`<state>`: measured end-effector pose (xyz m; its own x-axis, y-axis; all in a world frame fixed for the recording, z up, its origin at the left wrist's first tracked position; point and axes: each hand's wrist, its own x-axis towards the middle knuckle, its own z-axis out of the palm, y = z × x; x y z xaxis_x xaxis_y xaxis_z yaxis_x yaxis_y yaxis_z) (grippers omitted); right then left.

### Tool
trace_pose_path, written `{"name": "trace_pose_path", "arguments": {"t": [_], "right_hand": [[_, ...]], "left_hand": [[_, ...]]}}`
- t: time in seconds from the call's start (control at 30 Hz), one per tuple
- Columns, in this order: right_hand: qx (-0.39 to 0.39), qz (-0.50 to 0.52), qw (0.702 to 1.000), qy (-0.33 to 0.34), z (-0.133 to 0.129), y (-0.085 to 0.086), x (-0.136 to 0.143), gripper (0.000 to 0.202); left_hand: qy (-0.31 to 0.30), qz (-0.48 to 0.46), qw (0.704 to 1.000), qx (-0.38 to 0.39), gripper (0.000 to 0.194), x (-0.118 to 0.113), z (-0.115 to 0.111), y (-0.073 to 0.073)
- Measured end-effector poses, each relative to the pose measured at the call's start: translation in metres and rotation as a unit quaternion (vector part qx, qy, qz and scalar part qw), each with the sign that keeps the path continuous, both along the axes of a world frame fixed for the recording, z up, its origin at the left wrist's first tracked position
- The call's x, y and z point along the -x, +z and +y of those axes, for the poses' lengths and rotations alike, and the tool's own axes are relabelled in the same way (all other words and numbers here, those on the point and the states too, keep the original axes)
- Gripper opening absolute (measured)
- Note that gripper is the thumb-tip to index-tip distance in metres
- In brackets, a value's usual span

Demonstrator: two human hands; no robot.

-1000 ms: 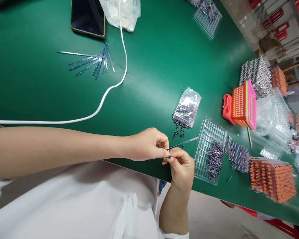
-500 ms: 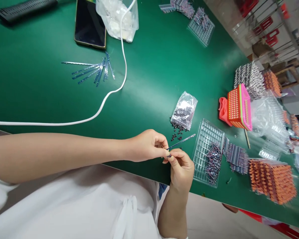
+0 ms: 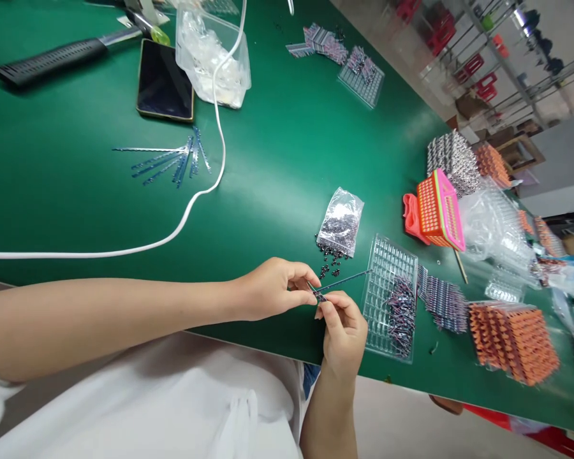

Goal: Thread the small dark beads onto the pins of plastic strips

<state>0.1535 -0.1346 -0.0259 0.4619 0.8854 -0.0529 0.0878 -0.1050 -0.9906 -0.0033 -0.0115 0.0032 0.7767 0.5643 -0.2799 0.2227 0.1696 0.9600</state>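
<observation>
Above the table's near edge, my left hand point(image 3: 277, 290) pinches with thumb and fingertips at the near end of a thin blue strip point(image 3: 347, 279). The strip's free end points right, over the rim of a clear compartment tray point(image 3: 380, 287). Facing it, my right hand point(image 3: 345, 328) is closed, thumb against forefinger, on a small dark piece point(image 3: 320, 297) by the strip's end. Fingers partly cover this piece; its kind is unclear. Just beyond my hands, small dark beads point(image 3: 333, 258) spill from a clear plastic bag point(image 3: 342, 220). Thin dark-and-pink pieces point(image 3: 402, 315) heap in the tray.
More blue strips point(image 3: 176, 162) fan out at the left, near a phone point(image 3: 165, 81), a black-handled tool point(image 3: 52, 62) and a plastic tub point(image 3: 213, 60). A white cable point(image 3: 191, 203) crosses the table. Rightward are a basket point(image 3: 440, 210) and stacked orange pieces point(image 3: 514, 341).
The camera view has shifted, so the table's contents appear farther left and lower. My fingertips have parted slightly, showing more of the dark piece. Both hands keep their pinch.
</observation>
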Motion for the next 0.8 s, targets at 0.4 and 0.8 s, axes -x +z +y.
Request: {"name": "trace_pose_path", "arguments": {"t": [0.4, 0.8], "right_hand": [[0.016, 0.105, 0.993, 0.044, -0.002, -0.003, -0.001, 0.016], [0.034, -0.226, 0.97, -0.079, -0.023, 0.029, -0.031, 0.019]], "left_hand": [[-0.074, 0.004, 0.992, -0.098, 0.02, 0.004, 0.006, 0.004], [-0.068, 0.041, 0.995, -0.06, 0.028, 0.001, 0.011, 0.003]]}}
